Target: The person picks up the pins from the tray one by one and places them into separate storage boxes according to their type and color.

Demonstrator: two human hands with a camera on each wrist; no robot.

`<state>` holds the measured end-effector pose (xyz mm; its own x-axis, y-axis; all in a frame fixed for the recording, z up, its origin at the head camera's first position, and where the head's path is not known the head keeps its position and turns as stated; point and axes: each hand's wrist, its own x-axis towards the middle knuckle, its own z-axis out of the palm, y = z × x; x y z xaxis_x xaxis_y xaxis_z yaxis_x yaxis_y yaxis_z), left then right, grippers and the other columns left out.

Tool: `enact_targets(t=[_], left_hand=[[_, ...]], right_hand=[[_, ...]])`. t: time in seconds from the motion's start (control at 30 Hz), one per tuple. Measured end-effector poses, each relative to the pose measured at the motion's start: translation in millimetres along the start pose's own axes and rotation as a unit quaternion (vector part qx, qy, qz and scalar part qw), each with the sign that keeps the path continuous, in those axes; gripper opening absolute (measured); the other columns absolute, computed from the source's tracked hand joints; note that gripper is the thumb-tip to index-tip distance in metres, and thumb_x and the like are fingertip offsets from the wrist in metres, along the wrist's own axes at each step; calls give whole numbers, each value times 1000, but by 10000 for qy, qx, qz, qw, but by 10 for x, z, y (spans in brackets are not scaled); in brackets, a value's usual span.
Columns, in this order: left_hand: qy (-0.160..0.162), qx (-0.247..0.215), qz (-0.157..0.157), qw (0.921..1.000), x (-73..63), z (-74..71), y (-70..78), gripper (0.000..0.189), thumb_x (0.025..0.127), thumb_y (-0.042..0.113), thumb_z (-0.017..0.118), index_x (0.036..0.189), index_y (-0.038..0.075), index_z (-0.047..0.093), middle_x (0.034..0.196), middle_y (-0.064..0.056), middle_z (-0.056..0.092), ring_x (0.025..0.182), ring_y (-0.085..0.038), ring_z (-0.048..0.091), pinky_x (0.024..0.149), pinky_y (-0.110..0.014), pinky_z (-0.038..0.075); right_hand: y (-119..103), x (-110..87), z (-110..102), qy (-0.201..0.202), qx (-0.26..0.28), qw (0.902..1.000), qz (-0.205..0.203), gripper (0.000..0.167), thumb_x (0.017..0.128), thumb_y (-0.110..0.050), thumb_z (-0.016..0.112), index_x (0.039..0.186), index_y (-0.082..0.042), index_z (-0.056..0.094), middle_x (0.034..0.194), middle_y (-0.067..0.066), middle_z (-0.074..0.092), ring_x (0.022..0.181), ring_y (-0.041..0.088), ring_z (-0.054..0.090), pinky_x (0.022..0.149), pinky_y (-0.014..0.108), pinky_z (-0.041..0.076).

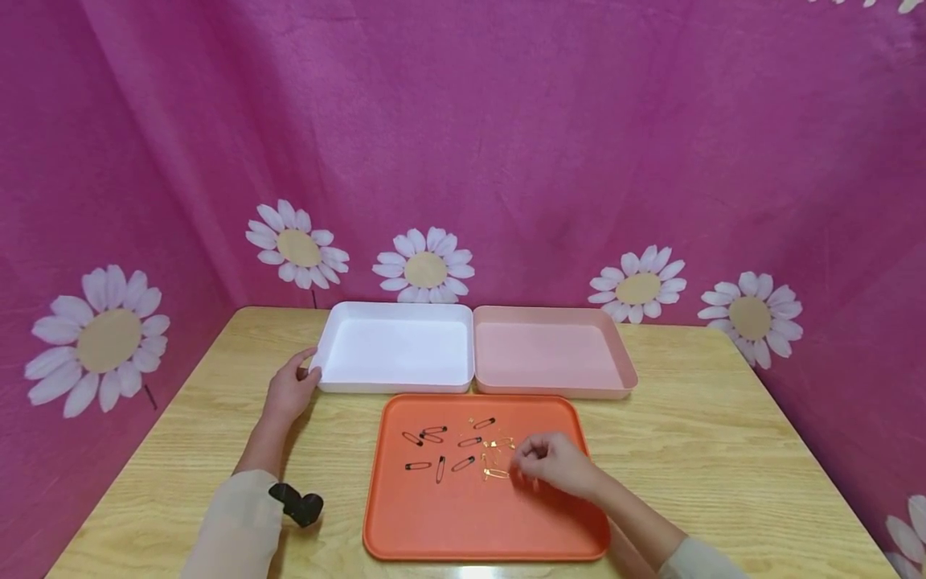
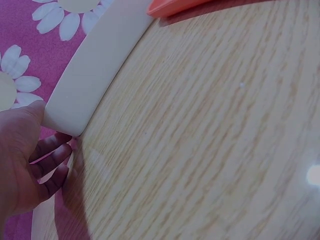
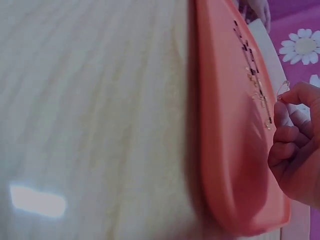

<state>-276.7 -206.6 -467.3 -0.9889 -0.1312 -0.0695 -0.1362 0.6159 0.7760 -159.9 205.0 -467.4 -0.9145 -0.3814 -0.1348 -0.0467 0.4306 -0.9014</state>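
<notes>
One thin gold safety pin (image 3: 285,86) is pinched between thumb and forefinger in the person's right grip (image 1: 555,465), over the right side of one orange tray (image 1: 463,523). On it lie eight black pins (image 1: 469,441), mostly left of several loose gold pins (image 1: 496,474) too bunched to count. Beyond, on the table (image 1: 723,450), the left grip (image 1: 291,392), loosely spread, touches one white tray (image 1: 396,354), left of one pink tray (image 1: 550,354).

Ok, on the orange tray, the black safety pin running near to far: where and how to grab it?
I'd pinch the black safety pin across its long sides at mid-length, coming from above and the near side: it lies flat, with bare orange tray around it.
</notes>
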Motion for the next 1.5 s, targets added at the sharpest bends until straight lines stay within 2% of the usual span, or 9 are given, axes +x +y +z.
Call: enact_targets(t=[0.17,0.4,0.7,0.93,1.17,1.3,1.5], left_hand=[[15,-22,-30,10000,-4,2,6,50,98,22,44,145,11,33,116,-21,49,105,-30,44,93,-43,37],[4,-49,-82,10000,-12,2,17,50,98,24,43,145,12,33,116,-21,49,105,-30,44,90,-42,37],[27,-108,-8,9999,-22,-10,-2,50,98,23,44,145,11,33,116,-21,49,105,-30,44,90,-41,38],[30,-95,3,10000,-28,-3,-16,50,97,23,44,145,11,34,114,-21,50,103,-29,45,88,-41,38],[-4,-98,-60,9999,-14,-9,-14,50,98,24,43,146,13,32,115,-20,48,104,-29,44,89,-41,38],[17,-104,-34,9999,-7,-12,-7,50,98,24,43,146,12,33,115,-20,49,104,-30,44,91,-43,37],[14,-61,15,10000,-10,-14,13,50,97,22,44,145,11,34,112,-21,50,103,-30,45,91,-43,37]], right_hand=[[-65,67,-46,266,-191,9995,-6,18,86,-13,63,89,4,67,68,5,60,57,8,50,50,19,38],[-217,228,-118,637,-530,9964,-183,19,84,-15,66,88,3,69,70,7,62,58,4,47,52,19,39],[-378,469,-129,685,-462,9965,-141,23,86,-19,64,91,3,68,72,17,62,62,10,48,58,23,40],[-470,639,-79,570,-215,9981,-49,25,87,-17,62,94,6,67,75,16,62,65,12,50,60,24,41],[-563,792,-50,747,-91,9970,-181,23,88,-12,60,95,9,66,71,5,59,62,12,47,56,23,39],[-603,888,-48,799,-4,9966,-178,22,88,-10,59,95,10,66,70,5,60,62,12,48,54,22,38],[-610,1009,-50,892,151,9959,-64,25,89,-14,59,95,9,66,66,0,54,64,12,48,57,23,39]])
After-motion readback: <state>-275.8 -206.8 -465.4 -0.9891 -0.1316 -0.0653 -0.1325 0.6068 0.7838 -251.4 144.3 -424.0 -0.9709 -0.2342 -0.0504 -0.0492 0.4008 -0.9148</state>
